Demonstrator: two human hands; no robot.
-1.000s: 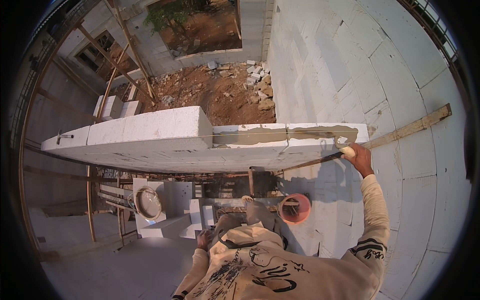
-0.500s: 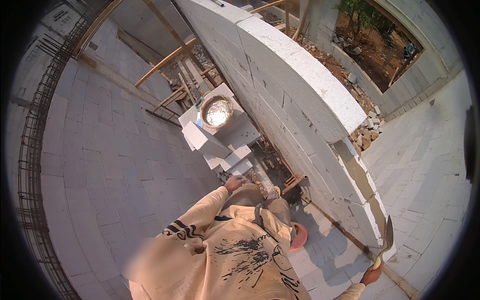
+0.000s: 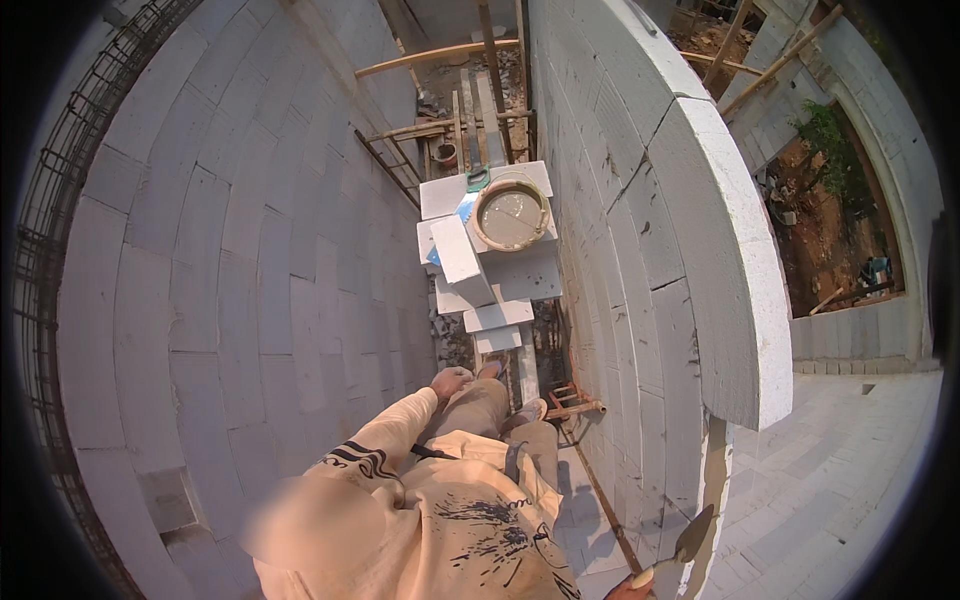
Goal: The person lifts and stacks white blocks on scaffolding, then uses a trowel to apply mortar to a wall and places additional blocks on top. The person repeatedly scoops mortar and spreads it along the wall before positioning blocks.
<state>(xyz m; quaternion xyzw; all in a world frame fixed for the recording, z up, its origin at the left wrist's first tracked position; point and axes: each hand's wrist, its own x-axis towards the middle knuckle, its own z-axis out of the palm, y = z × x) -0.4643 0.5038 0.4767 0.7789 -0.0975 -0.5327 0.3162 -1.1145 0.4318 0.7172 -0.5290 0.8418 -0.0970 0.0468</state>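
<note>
My right hand (image 3: 630, 588) is at the lower edge, closed around the handle of a trowel (image 3: 695, 535). Its pointed blade is tilted up beside a strip of wet mortar (image 3: 714, 470) on top of the light block wall (image 3: 610, 260). Farther along, a pale block (image 3: 742, 250) sits on that wall, its near end where the mortar strip starts. My left hand (image 3: 452, 382) rests by my bent leg, holding nothing that I can see; its fingers show only partly.
Ahead, a round bucket (image 3: 512, 216) of grey mix stands on stacked white blocks (image 3: 500, 275). A green-handled saw (image 3: 478, 180) lies beside it. A second block wall (image 3: 230, 300) rises on my left. Planks (image 3: 485, 115) lie beyond; a wooden frame (image 3: 575, 402) stands near my feet.
My view has turned, so the bucket and walls sit differently in the picture. My right hand and the trowel now show lower and farther left. My left hand stays by my leg.
</note>
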